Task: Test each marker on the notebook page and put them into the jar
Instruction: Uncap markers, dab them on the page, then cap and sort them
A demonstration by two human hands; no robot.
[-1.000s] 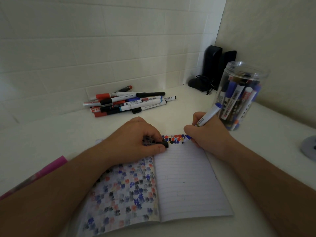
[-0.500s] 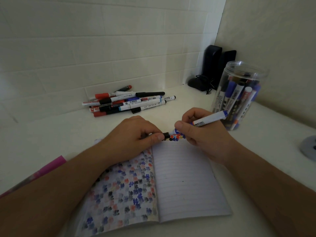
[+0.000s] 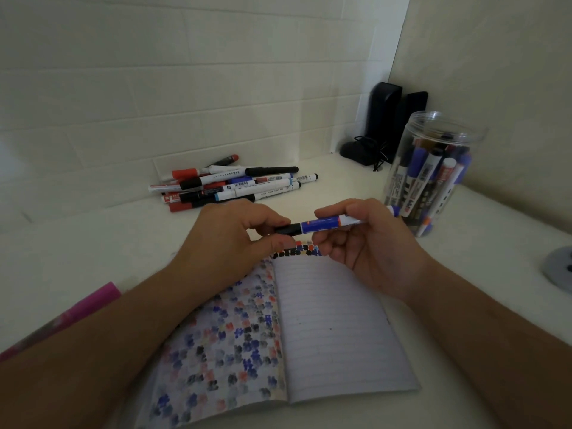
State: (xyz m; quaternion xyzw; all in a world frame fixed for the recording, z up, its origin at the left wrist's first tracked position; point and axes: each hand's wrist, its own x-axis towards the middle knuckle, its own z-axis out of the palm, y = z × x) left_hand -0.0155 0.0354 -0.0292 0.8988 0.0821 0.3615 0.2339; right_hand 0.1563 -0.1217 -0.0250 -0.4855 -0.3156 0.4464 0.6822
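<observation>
Both hands' grip holds marker [image 3: 322, 226] level (above notebook [image 3: 334, 329]).

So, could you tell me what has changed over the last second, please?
The right hand lifted the marker off the notebook and turned it level. The left hand brought the black cap up from the page to the marker's tip and pinches it there; whether it is fully seated is unclear. The pile of markers, the jar and the notebook stayed put.
</observation>
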